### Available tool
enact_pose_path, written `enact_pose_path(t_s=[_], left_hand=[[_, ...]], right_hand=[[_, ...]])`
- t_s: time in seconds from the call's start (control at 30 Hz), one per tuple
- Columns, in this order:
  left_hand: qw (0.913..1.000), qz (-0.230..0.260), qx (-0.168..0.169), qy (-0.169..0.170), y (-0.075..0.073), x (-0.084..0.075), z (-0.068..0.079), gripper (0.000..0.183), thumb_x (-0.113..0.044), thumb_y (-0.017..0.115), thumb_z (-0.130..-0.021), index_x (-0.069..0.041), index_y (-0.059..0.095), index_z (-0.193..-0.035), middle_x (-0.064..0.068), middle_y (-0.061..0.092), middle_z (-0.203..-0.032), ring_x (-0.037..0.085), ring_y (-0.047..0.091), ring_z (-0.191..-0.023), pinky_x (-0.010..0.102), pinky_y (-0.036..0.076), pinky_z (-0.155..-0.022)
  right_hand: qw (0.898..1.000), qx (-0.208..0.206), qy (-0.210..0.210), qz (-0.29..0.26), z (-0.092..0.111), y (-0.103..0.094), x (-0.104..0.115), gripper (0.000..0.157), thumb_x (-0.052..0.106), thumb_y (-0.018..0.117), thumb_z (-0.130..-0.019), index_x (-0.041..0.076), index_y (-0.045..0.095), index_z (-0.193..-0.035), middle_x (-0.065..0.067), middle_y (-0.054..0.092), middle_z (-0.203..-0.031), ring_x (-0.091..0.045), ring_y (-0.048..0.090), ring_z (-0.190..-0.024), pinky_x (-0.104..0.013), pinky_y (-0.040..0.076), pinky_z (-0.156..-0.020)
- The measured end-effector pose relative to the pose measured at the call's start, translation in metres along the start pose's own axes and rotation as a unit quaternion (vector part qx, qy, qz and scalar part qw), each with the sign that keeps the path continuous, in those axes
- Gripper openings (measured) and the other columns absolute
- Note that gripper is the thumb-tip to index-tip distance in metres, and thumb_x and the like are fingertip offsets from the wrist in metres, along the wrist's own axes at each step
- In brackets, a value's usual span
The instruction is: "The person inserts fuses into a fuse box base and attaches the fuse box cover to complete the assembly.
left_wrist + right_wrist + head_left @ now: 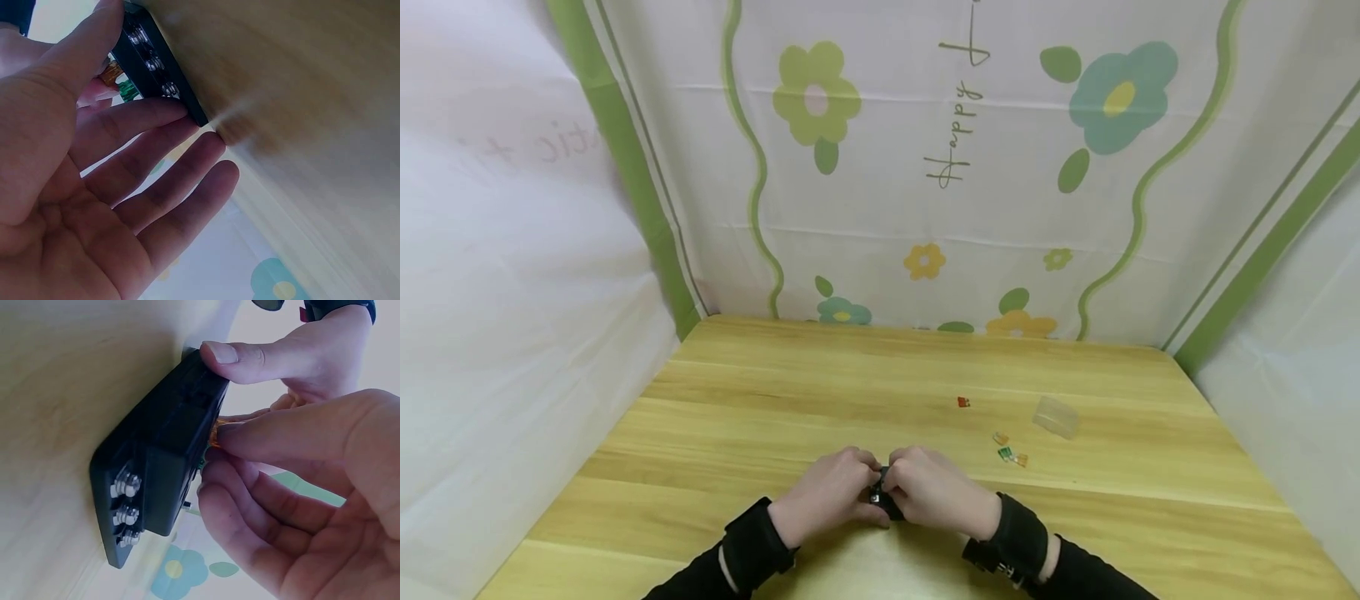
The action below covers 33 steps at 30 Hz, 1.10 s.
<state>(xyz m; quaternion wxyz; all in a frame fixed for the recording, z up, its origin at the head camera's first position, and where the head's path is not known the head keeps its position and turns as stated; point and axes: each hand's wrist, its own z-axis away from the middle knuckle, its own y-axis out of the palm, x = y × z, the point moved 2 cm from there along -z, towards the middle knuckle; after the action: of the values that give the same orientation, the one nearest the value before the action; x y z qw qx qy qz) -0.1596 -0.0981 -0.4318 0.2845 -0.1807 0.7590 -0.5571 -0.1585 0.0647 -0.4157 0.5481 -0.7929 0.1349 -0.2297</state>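
A black fuse block (169, 444) with a row of metal screw terminals (127, 515) rests on the table near its front edge. My left hand (831, 487) grips it by the ends, with the thumb and index finger against it in the left wrist view. My right hand (936, 492) pinches an orange blade fuse (214, 432) between thumb and fingers at the block's top face. Beside that, a green blade fuse (128, 90) shows at the block, partly covered by fingers. How deep the orange fuse sits is hidden.
Right of the hands lie several loose blade fuses: a red one (963, 402), a green one (1005, 454) and two orange-tan ones (1001, 437). Beyond them is a clear plastic cover (1056, 417). Flowered white curtains (880, 200) border the wooden table (737, 400).
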Motion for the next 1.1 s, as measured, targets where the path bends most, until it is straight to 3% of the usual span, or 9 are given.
enact_pose_path(t_s=[0.4,0.6,0.73,1.1], left_hand=[[1.0000,-0.006,0.003,-0.005,0.0002,-0.0009,0.0010,0.033,-0.049,0.075,-0.072,-0.018,0.070,-0.080,-0.009,0.059,-0.085,0.002,0.049,-0.073,0.012,0.038,-0.060],[0.9999,-0.009,0.002,-0.006,0.0014,-0.0008,0.0011,0.032,-0.049,0.076,-0.072,-0.019,0.068,-0.078,-0.011,0.057,-0.083,0.002,0.048,-0.073,0.012,0.038,-0.060],[0.9999,-0.003,0.008,-0.010,0.0011,-0.0007,0.0008,0.031,-0.049,0.075,-0.073,-0.020,0.068,-0.079,-0.011,0.057,-0.085,0.002,0.048,-0.074,0.013,0.038,-0.059],[1.0000,0.003,0.000,-0.006,-0.0007,-0.0003,0.0008,0.031,-0.048,0.076,-0.072,-0.019,0.071,-0.082,-0.009,0.059,-0.086,0.002,0.050,-0.073,0.012,0.038,-0.059]], right_hand=[[0.999,-0.012,-0.026,0.040,0.0013,0.0026,0.0037,0.024,-0.002,0.064,-0.080,0.016,0.061,-0.064,0.012,0.037,-0.065,-0.001,0.033,-0.057,-0.009,0.026,-0.051],[0.997,-0.019,-0.036,0.068,0.0021,0.0041,0.0060,0.026,-0.001,0.064,-0.080,0.016,0.056,-0.063,0.012,0.037,-0.066,-0.003,0.034,-0.058,-0.010,0.026,-0.051],[0.996,-0.013,-0.030,0.085,0.0027,0.0026,0.0075,0.027,0.000,0.063,-0.081,0.018,0.054,-0.063,0.011,0.038,-0.066,-0.003,0.034,-0.058,-0.011,0.026,-0.050],[0.996,0.006,0.013,0.088,0.0033,-0.0005,0.0093,0.020,0.003,0.066,-0.083,0.018,0.067,-0.069,0.010,0.040,-0.067,-0.003,0.036,-0.059,-0.011,0.028,-0.050]])
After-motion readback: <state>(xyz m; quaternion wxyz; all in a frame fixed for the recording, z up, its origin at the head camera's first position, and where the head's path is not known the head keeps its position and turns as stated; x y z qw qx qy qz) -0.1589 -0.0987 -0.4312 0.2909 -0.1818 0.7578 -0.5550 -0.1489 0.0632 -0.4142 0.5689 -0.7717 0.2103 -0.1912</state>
